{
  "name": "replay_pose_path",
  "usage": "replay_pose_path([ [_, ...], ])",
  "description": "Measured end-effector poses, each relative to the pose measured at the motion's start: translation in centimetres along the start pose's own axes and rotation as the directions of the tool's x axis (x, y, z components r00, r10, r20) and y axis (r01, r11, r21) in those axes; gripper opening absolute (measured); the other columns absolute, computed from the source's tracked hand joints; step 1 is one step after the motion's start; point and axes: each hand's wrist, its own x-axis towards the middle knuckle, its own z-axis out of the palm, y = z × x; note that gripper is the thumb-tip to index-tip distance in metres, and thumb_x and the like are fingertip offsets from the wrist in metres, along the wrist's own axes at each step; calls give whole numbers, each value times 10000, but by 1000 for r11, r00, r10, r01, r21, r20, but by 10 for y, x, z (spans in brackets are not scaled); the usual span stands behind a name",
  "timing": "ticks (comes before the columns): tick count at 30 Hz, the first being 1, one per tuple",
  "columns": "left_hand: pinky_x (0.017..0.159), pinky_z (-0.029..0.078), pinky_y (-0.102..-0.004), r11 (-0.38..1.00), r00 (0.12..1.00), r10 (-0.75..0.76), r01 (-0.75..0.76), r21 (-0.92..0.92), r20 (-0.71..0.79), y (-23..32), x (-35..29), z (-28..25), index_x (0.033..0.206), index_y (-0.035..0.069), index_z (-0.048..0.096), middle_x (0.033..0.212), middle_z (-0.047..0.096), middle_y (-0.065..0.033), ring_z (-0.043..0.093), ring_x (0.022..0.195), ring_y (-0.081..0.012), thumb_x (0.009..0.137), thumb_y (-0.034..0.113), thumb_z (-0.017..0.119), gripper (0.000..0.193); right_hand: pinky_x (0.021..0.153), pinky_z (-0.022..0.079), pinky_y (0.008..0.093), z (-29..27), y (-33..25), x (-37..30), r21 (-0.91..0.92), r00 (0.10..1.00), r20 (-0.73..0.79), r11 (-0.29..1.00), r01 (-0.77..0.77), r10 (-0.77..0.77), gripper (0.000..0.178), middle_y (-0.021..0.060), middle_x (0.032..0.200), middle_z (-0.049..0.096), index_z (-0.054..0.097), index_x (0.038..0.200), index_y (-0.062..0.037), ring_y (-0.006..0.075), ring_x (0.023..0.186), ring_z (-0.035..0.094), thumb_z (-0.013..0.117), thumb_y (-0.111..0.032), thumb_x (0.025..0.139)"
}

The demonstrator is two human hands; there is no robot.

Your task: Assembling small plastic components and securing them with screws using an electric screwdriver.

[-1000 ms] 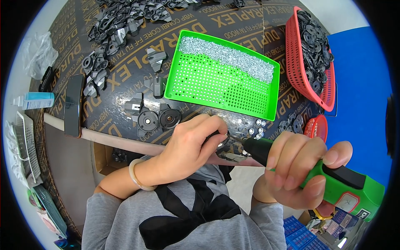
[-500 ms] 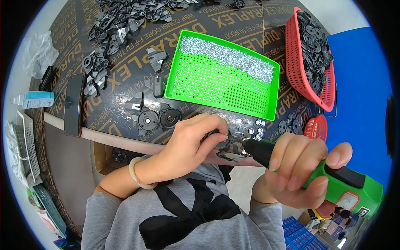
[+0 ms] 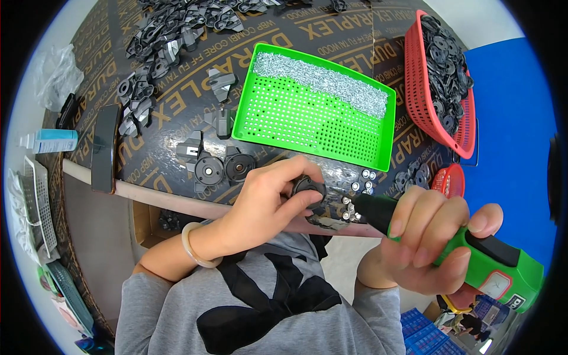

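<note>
Between the thumb and fingers of my left hand [image 3: 266,198] is a round black plastic part [image 3: 309,187], held at the table's near edge. My right hand [image 3: 423,242] is wrapped round a green and black electric screwdriver [image 3: 467,260]. Its thin bit points left at the part, with a small gap showing between them. Small round metal pieces [image 3: 350,212] lie just beyond the screwdriver's nose. Left of my left hand, two round black discs [image 3: 209,170] lie beside grey-black angular parts [image 3: 190,147].
A green perforated tray [image 3: 284,127] holds many small silver screws [image 3: 319,80] along its far side. At the right stand a red basket [image 3: 417,89] full of black parts and a small red basket [image 3: 454,177]. More black parts [image 3: 177,35] pile up far left, near a phone [image 3: 105,148] and blue bottle [image 3: 53,141].
The screwdriver's nose has drawn back slightly to the right, away from the part. In my left hand the round part has turned and now shows more of its side.
</note>
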Motion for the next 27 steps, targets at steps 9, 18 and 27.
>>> replay_pose_path([
  [9,665,562,-221,989,998,39,-44,138,39,-17,1,6,1249,0,577,957,645,-64,655,788,-86,857,-32,675,405,610,515,407,0,11,-12,64,998,-30,996,-58,60,432,86,711,571,341,1185,-88,185,552,551,665,-78,900],
  [18,546,502,-273,997,999,19,-17,71,-27,-14,3,11,1164,9,641,724,670,-124,631,579,-132,731,44,785,458,602,515,404,-7,22,-15,18,998,49,999,-40,39,412,89,723,572,350,1161,-51,181,538,542,648,-1,879],
  [27,576,519,-292,992,998,55,-54,114,-5,-9,4,12,1124,-11,657,797,688,-159,647,609,-173,710,38,795,440,508,457,313,12,15,-12,-76,989,-122,993,-87,78,240,32,612,517,407,1019,-87,141,473,492,623,-152,937],
])
